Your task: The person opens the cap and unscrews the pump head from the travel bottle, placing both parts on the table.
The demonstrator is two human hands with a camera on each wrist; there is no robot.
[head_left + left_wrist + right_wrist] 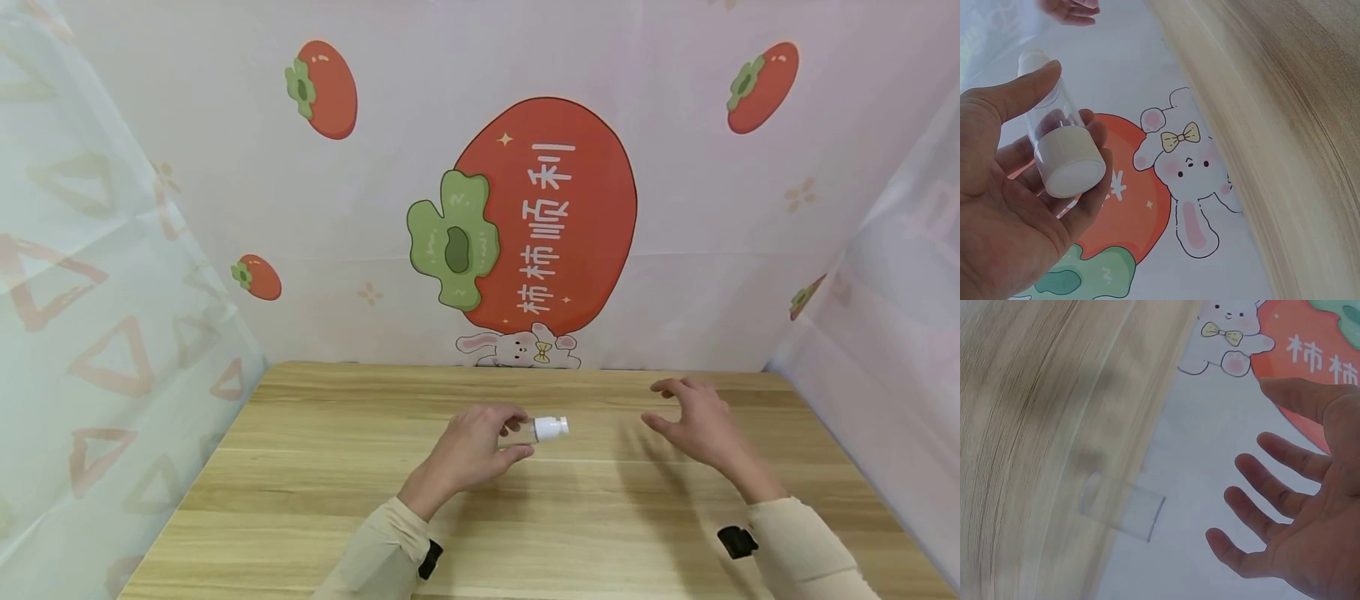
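Note:
My left hand (474,446) holds a small clear pump bottle (1060,128) on its side, its white pump top (551,427) facing right. Seen from the left wrist, the thumb lies across the see-through body, fingers are curled behind, and a white base (1071,162) faces the camera. To the right, my right hand (705,421) is above the table with its fingers apart, gripping nothing. A clear tube-shaped cap (1124,507) appears in the right wrist view, apart from the fingertips (1217,540) and overlapping the table's far edge there.
The wood-grain table (337,483) reaches back to a pale printed cloth (360,208), which carries a large red persimmon and a white rabbit. Cloth sides (97,292) stand at left and right. Each sleeve has a black device (738,542) at the wrist.

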